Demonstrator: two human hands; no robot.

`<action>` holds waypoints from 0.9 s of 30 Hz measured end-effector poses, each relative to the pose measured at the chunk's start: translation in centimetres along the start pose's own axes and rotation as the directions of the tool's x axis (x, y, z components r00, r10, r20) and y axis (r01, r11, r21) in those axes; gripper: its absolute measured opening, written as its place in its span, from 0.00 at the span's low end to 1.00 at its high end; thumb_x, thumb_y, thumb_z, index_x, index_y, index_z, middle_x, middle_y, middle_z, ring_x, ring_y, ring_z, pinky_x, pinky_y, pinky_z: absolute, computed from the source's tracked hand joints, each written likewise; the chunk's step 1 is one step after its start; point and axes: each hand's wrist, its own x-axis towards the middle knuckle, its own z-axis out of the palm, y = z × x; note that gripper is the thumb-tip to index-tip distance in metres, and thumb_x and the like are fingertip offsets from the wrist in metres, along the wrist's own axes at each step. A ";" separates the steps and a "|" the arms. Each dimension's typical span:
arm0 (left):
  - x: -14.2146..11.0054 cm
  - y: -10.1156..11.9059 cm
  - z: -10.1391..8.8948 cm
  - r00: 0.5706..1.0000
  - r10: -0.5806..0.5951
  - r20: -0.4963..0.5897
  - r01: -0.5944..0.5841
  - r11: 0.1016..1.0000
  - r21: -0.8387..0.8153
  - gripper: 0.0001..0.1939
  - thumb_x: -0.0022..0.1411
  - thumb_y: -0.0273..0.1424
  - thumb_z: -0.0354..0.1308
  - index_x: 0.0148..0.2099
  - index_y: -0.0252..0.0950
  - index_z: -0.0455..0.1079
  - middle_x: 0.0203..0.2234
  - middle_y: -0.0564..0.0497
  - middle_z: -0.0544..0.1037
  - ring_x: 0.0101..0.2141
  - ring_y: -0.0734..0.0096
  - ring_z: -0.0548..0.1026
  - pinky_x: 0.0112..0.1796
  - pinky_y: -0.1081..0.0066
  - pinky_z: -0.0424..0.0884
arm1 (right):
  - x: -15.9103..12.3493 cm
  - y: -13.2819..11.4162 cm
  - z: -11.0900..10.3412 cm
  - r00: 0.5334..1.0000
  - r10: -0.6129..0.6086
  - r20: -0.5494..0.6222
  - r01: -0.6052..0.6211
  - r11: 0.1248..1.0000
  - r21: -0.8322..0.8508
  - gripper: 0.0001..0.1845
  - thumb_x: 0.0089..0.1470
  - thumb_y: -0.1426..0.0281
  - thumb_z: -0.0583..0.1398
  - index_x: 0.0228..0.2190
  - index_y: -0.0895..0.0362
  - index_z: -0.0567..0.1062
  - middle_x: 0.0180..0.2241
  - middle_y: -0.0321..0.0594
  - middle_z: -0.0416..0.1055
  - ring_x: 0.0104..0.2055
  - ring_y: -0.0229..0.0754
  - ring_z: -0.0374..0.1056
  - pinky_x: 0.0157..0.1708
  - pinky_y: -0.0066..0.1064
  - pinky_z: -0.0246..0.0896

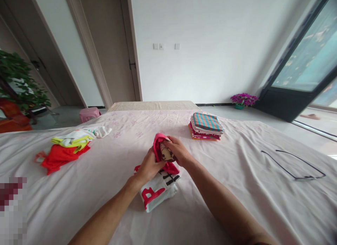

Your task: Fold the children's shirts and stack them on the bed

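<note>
Both my hands are at a small cloth garment in front of me, white with red and black printing and a pinkish-red edge. My left hand (150,166) is closed on its left side. My right hand (178,150) grips the upper right, fingers wrapped over a rolled part with a beige printed figure. The pinkish-red edge of the garment (158,139) is bunched up between the hands. Its lower part, with red and black marks, lies flat on the pale sheet (210,188). Exactly how the cloth is tucked inside my fingers is hidden.
At the right back stands a stack of folded cloths (206,126), a checked one on top. Loose red, yellow and white clothes (70,146) lie on the left. Glasses (297,169) rest at the right. Beyond the bed are a pink stool (90,114) and purple flowers (244,99).
</note>
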 end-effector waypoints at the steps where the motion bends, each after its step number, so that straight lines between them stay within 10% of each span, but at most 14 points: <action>1: 0.3 -0.3 -0.2 0.998 0.010 -0.065 -0.007 0.999 0.045 0.24 0.52 0.30 0.65 0.53 0.40 0.72 0.45 0.46 0.79 0.53 0.51 0.72 0.50 0.59 0.70 | -0.1 -0.3 -0.1 0.998 0.036 0.044 -0.035 0.999 -0.015 0.17 0.44 0.58 0.65 0.34 0.56 0.72 0.23 0.30 0.69 0.22 0.35 0.63 0.21 0.25 0.57; 6: 0.4 0.6 -4.0 0.987 -0.027 -0.160 0.016 0.997 -0.073 0.07 0.52 0.28 0.60 0.36 0.37 0.75 0.29 0.50 0.80 0.34 0.60 0.77 0.38 0.65 0.73 | -0.1 -3.0 -3.9 0.960 0.101 0.261 -0.007 0.941 -0.337 0.17 0.45 0.63 0.65 0.38 0.57 0.78 0.28 0.36 0.76 0.26 0.39 0.69 0.24 0.27 0.60; 13: -0.7 3.8 -9.9 0.983 -0.182 -0.039 0.147 0.889 -0.433 0.26 0.52 0.29 0.65 0.55 0.39 0.69 0.36 0.49 0.81 0.32 0.67 0.80 0.36 0.69 0.75 | 0.8 -4.0 -7.3 0.921 -0.388 0.024 0.175 0.359 -0.917 0.15 0.49 0.72 0.61 0.39 0.52 0.81 0.37 0.39 0.78 0.40 0.46 0.72 0.38 0.33 0.62; 16: 0.3 1.2 -12.1 0.970 -0.198 -0.142 0.172 0.969 -0.178 0.26 0.51 0.33 0.66 0.52 0.34 0.69 0.37 0.45 0.81 0.32 0.65 0.80 0.36 0.68 0.75 | 1.1 -2.9 -6.5 0.856 -0.516 -0.003 0.141 0.240 -0.961 0.18 0.53 0.75 0.58 0.45 0.54 0.80 0.45 0.43 0.77 0.48 0.48 0.69 0.47 0.35 0.61; 20: 1.8 -2.8 -13.9 0.901 -0.063 -0.429 0.232 0.906 0.354 0.21 0.51 0.35 0.63 0.48 0.35 0.73 0.42 0.43 0.81 0.39 0.61 0.80 0.40 0.67 0.74 | 1.3 -1.2 -4.8 0.894 -0.424 0.146 0.256 0.216 -0.942 0.17 0.56 0.76 0.55 0.44 0.55 0.80 0.43 0.42 0.77 0.47 0.44 0.69 0.49 0.33 0.60; 27: 1.9 -3.4 -10.1 1.000 0.007 -0.008 0.000 0.729 0.684 0.15 0.59 0.34 0.56 0.47 0.39 0.76 0.44 0.46 0.82 0.45 0.61 0.78 0.48 0.67 0.70 | 1.0 3.1 -1.7 0.948 -0.203 0.244 0.269 0.104 -0.957 0.25 0.53 0.63 0.62 0.53 0.51 0.74 0.53 0.45 0.72 0.54 0.51 0.66 0.46 0.36 0.61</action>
